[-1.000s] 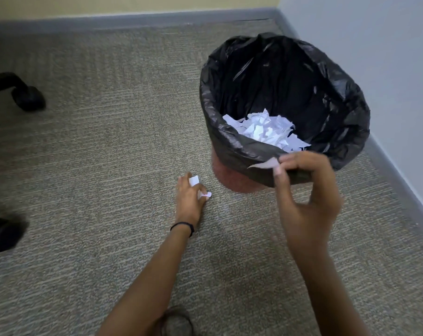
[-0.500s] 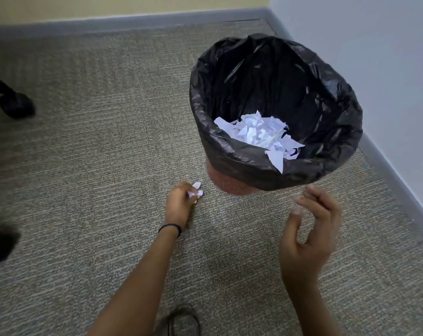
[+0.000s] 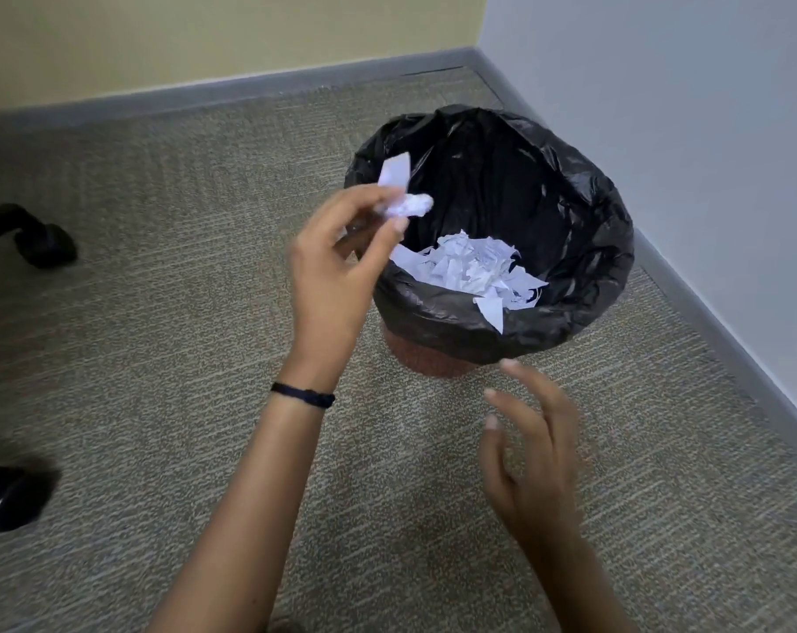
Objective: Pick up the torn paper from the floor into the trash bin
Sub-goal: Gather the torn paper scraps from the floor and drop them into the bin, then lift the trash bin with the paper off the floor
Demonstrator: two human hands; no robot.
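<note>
A trash bin [image 3: 584, 312] lined with a black bag stands on the carpet near the room's corner. A heap of torn white paper [image 3: 474, 267] lies inside it, and one scrap hangs over the near rim. My left hand [image 3: 337, 271] is raised at the bin's left rim and pinches torn paper scraps [image 3: 403, 194] between its fingertips. My right hand [image 3: 533, 454] hovers low in front of the bin, fingers spread and relaxed, holding nothing.
Grey-beige carpet [image 3: 159, 340] covers the floor. Two black chair casters [image 3: 45, 242] sit at the left edge. A grey baseboard [image 3: 707, 322] and walls close off the back and right side behind the bin.
My left hand has lifted off the floor with the scraps, up to the bin's left rim. My right hand dropped its piece into the bin and pulled back, open.
</note>
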